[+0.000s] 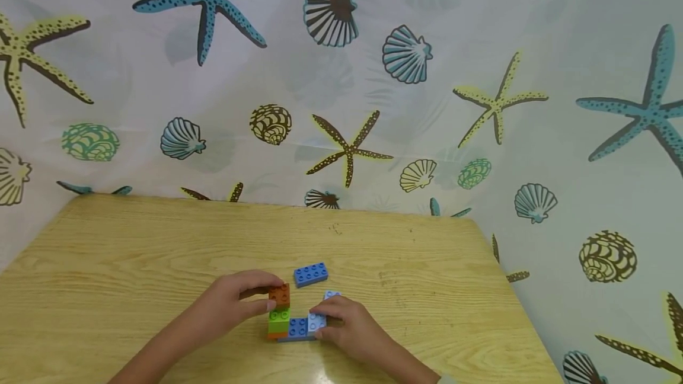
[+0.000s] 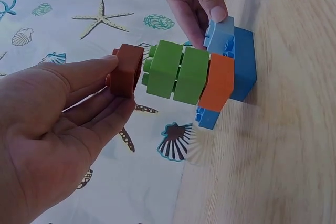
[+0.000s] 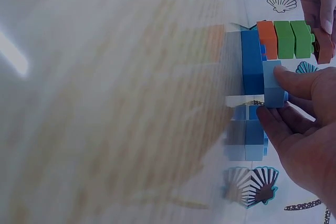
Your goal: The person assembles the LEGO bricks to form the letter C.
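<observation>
My left hand (image 1: 235,298) pinches a reddish-brown brick (image 2: 126,71) between thumb and fingers. In the left wrist view a small gap separates this brick from the studs of the upper green brick (image 2: 164,69). A second green brick (image 2: 191,76) and an orange brick (image 2: 218,82) are stacked under it. The orange one sits on one end of a long blue brick (image 2: 245,66) on the table. At the other end, my right hand (image 1: 352,325) pinches a light blue brick (image 3: 273,82), which juts partly past the blue brick's end in the right wrist view.
A loose blue brick (image 1: 311,275) with two rows of studs lies behind the stack. Another light blue brick (image 1: 332,294) is just beyond the right fingers, partly hidden. The wooden table (image 1: 160,242) meets a cloth (image 1: 256,76) printed with shells and starfish.
</observation>
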Tool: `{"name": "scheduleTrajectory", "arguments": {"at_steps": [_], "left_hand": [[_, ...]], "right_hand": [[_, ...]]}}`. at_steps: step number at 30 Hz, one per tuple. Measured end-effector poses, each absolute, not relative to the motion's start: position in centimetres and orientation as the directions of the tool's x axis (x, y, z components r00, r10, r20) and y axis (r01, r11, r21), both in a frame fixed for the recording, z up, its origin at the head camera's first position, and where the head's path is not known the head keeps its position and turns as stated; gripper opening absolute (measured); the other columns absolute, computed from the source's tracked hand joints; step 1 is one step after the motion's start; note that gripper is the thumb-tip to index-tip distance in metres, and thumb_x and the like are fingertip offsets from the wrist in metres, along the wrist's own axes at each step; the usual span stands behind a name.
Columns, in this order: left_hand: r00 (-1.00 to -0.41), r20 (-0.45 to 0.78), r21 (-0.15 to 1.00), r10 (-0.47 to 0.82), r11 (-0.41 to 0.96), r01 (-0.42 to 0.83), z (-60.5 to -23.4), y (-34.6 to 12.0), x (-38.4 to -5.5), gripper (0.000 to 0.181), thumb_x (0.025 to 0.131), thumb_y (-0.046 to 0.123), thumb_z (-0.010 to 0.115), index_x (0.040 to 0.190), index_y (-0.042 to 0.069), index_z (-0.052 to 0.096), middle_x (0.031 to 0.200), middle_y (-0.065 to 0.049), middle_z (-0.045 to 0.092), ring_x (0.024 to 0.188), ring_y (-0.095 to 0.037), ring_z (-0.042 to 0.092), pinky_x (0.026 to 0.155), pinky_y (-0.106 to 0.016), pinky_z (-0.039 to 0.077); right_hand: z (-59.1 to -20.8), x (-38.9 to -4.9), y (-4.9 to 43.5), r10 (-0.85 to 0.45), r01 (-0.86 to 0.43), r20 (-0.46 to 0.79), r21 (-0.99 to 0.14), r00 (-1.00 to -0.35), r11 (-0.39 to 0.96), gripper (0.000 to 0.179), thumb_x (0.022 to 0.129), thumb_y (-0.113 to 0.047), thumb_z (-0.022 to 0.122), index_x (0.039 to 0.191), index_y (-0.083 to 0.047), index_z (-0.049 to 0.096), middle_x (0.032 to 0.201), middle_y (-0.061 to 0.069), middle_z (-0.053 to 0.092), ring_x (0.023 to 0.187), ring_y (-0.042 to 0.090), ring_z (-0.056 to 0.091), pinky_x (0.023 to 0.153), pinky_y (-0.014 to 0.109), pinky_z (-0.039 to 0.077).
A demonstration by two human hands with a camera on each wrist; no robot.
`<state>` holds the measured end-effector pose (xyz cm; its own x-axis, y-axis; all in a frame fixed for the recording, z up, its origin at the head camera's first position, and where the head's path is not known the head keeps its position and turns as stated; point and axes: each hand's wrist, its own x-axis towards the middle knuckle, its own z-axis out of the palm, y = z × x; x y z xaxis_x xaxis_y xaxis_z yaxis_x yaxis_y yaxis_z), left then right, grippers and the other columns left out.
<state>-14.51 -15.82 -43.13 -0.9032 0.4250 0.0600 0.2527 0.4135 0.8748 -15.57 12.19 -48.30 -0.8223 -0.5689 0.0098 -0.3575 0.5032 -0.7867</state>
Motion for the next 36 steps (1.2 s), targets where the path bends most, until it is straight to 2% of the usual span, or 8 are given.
{"name": "scheduleTrajectory", "arguments": {"at_steps": [15, 23, 36], "left_hand": [[-0.88, 0.026, 0.875, 0.473, 0.415, 0.249, -43.1, -15.8, -13.7, 0.033, 0.094, 0.026, 0.072, 0.125, 0.015, 0.069, 0.127, -0.006, 0.067, 0.12, -0.031, 0.064, 0.1, -0.045, 0.053], [-0.874, 0.047, 0.875, 0.484, 0.403, 0.27, -43.5, -15.9, -13.7, 0.032, 0.095, 0.027, 0.071, 0.126, 0.017, 0.069, 0.126, -0.003, 0.067, 0.12, -0.03, 0.064, 0.1, -0.045, 0.054], [-0.889, 0.067, 0.817, 0.453, 0.486, 0.31, -43.4, -15.2, -13.2, 0.03, 0.096, 0.027, 0.07, 0.125, 0.02, 0.07, 0.127, 0.0, 0.066, 0.12, -0.03, 0.063, 0.093, -0.044, 0.057]], "right_hand": [[-48.3, -15.6, 12.1, -0.563, -0.356, 0.007, -0.782, -0.827, 0.512, 0.034, 0.092, -0.018, 0.075, 0.125, -0.011, 0.072, 0.122, -0.004, 0.067, 0.117, 0.01, 0.059, 0.1, 0.025, 0.051], [-48.5, -15.7, 12.1, -0.566, -0.361, 0.011, -0.78, -0.824, 0.511, 0.034, 0.092, -0.016, 0.075, 0.125, -0.011, 0.072, 0.122, -0.003, 0.067, 0.117, 0.01, 0.059, 0.099, 0.025, 0.051], [-48.2, -15.5, 12.0, -0.555, -0.351, 0.001, -0.776, -0.832, 0.524, 0.034, 0.092, -0.019, 0.076, 0.125, -0.014, 0.072, 0.123, -0.005, 0.067, 0.122, 0.013, 0.058, 0.103, 0.028, 0.05]]}}
